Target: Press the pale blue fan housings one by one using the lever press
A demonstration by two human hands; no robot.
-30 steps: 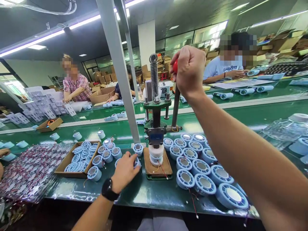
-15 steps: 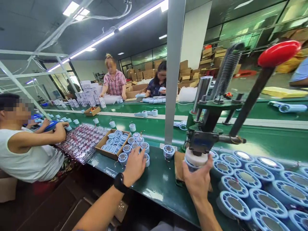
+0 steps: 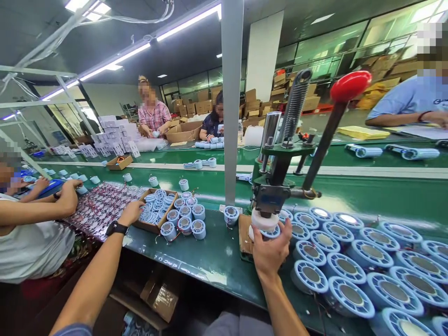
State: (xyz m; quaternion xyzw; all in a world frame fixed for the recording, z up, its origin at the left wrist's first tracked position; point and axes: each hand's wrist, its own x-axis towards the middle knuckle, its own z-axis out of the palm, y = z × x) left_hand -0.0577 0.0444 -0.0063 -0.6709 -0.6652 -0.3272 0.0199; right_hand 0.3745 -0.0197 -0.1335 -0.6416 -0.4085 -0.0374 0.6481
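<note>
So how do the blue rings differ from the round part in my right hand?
The blue rings look thin and flat; the round part looks thicker. The rings lie heaped in the cardboard box; the part sits in your right hand beneath a white block. Both are light blue.

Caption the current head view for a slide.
Right hand holding a light-blue round housing at a hand-lever press, left hand at a cardboard box of blue rings.

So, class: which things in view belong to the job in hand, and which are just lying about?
Likely in use: lever press, blue part in right hand, similar parts beside press, rings at left hand.

Apparently lying about: carton below bench, yellow stack, background boxes.
</note>
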